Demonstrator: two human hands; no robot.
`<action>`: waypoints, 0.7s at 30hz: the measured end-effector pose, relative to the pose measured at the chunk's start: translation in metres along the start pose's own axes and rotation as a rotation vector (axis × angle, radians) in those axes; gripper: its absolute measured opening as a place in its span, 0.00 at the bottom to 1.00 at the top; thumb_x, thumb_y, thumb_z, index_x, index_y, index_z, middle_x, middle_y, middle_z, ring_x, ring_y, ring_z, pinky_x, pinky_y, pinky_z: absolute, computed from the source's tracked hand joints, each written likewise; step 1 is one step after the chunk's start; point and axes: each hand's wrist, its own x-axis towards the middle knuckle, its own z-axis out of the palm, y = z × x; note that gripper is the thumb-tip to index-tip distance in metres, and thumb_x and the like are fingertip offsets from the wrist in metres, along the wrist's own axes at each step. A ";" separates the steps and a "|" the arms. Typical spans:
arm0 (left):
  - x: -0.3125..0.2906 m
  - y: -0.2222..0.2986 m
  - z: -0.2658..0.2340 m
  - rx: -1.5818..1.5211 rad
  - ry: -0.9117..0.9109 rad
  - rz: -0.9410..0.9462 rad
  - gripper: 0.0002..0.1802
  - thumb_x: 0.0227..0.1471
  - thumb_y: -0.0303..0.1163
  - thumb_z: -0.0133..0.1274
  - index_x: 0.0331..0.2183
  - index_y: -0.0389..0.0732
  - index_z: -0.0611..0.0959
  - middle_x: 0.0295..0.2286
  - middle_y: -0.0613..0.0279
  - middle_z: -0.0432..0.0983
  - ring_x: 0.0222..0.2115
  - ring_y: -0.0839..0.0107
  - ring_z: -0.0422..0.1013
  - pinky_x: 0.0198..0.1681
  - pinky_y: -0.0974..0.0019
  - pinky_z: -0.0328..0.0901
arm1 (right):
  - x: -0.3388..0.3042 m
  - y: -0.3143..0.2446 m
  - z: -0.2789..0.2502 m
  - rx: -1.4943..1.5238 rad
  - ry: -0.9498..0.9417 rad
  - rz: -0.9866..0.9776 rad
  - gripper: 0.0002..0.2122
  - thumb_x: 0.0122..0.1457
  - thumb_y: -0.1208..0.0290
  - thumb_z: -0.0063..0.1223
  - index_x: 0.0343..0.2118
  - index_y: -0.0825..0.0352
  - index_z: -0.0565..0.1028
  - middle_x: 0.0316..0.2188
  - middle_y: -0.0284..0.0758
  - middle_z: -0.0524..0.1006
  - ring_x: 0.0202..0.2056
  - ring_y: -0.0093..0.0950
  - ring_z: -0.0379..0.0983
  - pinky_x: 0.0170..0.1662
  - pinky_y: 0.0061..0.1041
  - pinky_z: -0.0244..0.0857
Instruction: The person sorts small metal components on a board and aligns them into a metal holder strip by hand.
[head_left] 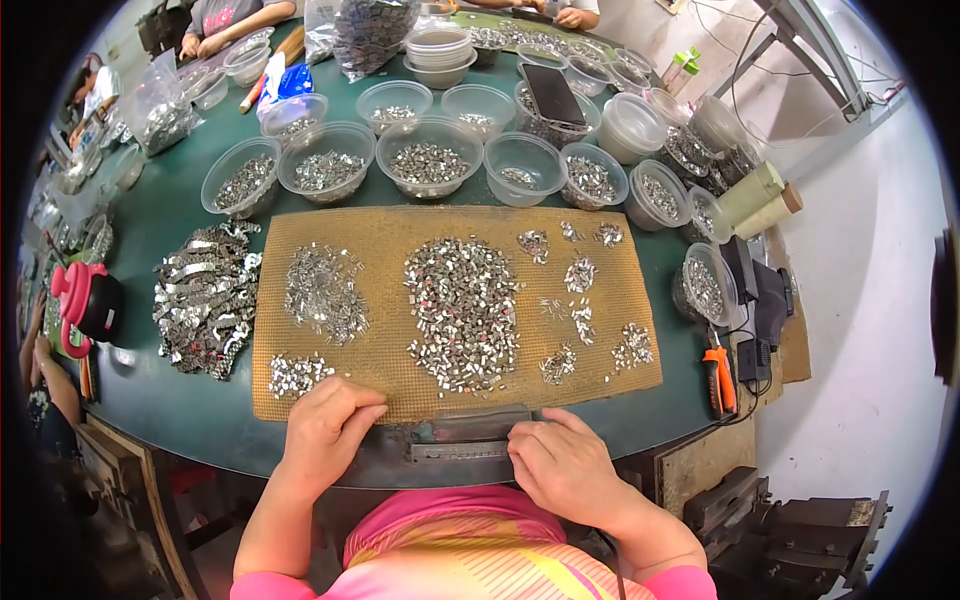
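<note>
My left hand (328,428) is closed in a pinch at the front left edge of a tan woven mat (385,290). Whatever its fingertips hold is too small to tell. Just beyond it lies a small heap of shiny metal pieces (297,375). At the table's front edge sits a dark metal jig (470,432) with a row of small parts or slots along it. My right hand (562,458) rests curled against the jig's right end; what its fingers hold is hidden. A large heap of small metal pieces (462,315) covers the mat's middle, with thin pieces (325,295) left of it.
Plastic tubs (428,160) of metal bits line the mat's far side, one bearing a phone (552,95). Metal strips (208,300) and a pink-black lidded cup (88,305) lie left. Orange-handled pliers (718,380) lie right. Other people's hands (207,45) work at the far side.
</note>
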 end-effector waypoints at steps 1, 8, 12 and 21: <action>-0.001 0.001 0.001 -0.001 -0.001 0.000 0.07 0.49 0.22 0.65 0.33 0.38 0.84 0.29 0.60 0.81 0.30 0.60 0.77 0.33 0.60 0.70 | 0.000 -0.002 0.000 -0.053 -0.008 -0.012 0.09 0.51 0.77 0.64 0.34 0.65 0.75 0.37 0.32 0.80 0.37 0.33 0.79 0.51 0.38 0.73; -0.006 0.007 0.014 -0.067 0.010 -0.053 0.09 0.50 0.22 0.65 0.36 0.40 0.85 0.31 0.58 0.83 0.31 0.58 0.79 0.34 0.60 0.72 | 0.002 0.001 -0.004 -0.073 -0.077 -0.032 0.09 0.52 0.76 0.63 0.35 0.66 0.75 0.37 0.33 0.80 0.35 0.32 0.79 0.48 0.35 0.75; -0.008 0.009 0.020 -0.100 0.037 -0.047 0.10 0.49 0.23 0.66 0.36 0.40 0.85 0.31 0.57 0.84 0.30 0.58 0.79 0.34 0.60 0.72 | -0.001 0.001 -0.006 -0.103 -0.093 -0.061 0.10 0.53 0.77 0.63 0.37 0.67 0.77 0.40 0.33 0.81 0.37 0.33 0.80 0.47 0.34 0.75; -0.005 0.027 0.031 -0.160 -0.081 0.057 0.08 0.49 0.23 0.65 0.35 0.39 0.86 0.32 0.59 0.81 0.34 0.59 0.77 0.36 0.59 0.72 | -0.016 0.008 0.006 0.096 0.048 0.040 0.10 0.53 0.75 0.65 0.38 0.65 0.80 0.41 0.36 0.83 0.38 0.36 0.81 0.44 0.35 0.76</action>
